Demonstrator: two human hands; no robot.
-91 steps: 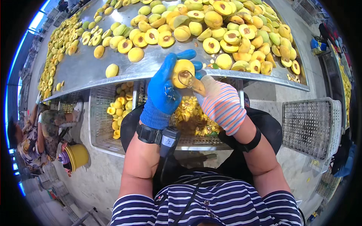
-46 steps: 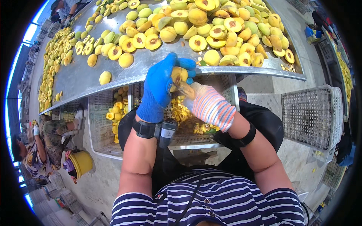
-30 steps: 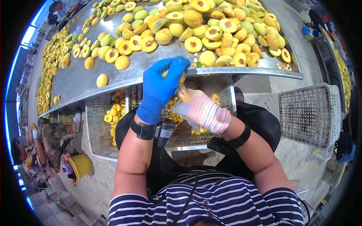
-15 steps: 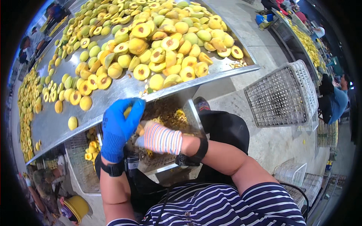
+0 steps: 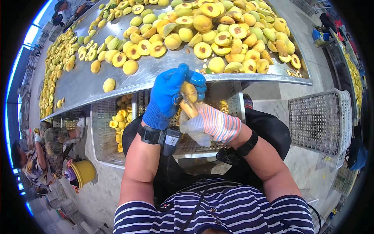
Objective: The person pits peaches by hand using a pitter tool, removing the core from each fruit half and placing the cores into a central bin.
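Observation:
My left hand (image 5: pixel 165 91), in a blue rubber-coated glove, is closed around a yellow peach half (image 5: pixel 189 92) just in front of the table's edge. My right hand (image 5: pixel 212 123), in a striped knit glove with greyish fingertips, grips a short tool with a wooden handle (image 5: pixel 189 109). The tool's upper end meets the peach; its working tip is hidden there. Both hands are close together above a crate (image 5: pixel 194 150) that has peach scraps in it. Beyond them, many peach halves (image 5: pixel 202 50), several with brown pits showing, lie heaped on a metal table (image 5: pixel 83 95).
Under the table at left, a crate (image 5: pixel 105 156) holds pitted peach halves (image 5: pixel 121 117). A grey perforated crate (image 5: pixel 319 121) stands on the floor at right. A yellow bucket (image 5: pixel 84 172) and a seated person (image 5: pixel 39 156) are at left. Another person (image 5: pixel 72 9) sits across the table.
The view has shifted, so the table and hands appear farther right. My left hand has turned, showing the peach half more plainly. The wooden handle now shows clearly between my hands.

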